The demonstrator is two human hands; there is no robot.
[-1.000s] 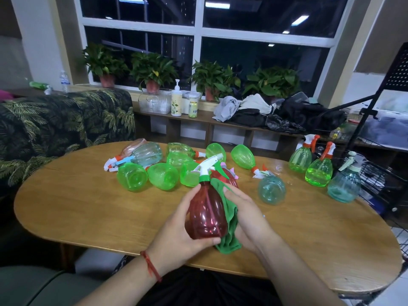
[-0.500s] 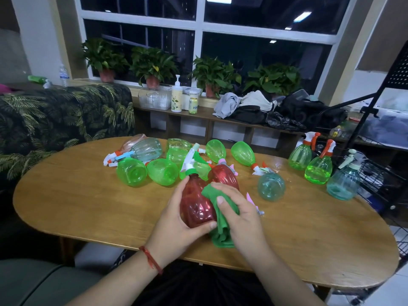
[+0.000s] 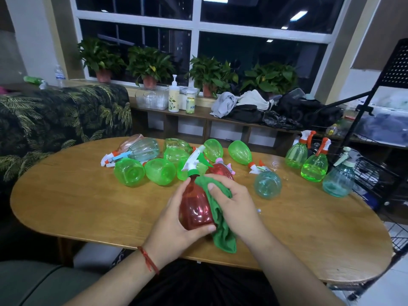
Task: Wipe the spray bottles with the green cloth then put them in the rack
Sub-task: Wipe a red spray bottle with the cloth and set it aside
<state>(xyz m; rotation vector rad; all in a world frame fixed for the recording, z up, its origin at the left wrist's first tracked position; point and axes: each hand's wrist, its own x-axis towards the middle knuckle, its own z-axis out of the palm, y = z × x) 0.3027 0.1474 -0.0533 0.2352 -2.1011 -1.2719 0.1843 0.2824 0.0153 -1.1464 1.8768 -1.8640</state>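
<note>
Now 1 gripped red bottle, 1 cloth, 3 upright bottles.

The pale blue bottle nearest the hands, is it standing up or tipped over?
Tipped over: the pale blue bottle lies on its side on the table, its round base facing the camera.

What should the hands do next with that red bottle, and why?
Probably sweep the right hand, holding the green cloth, across the red bottle that the left hand grips. The cloth lies only along the bottle's right side, so its bare front likely needs wiping.
</note>
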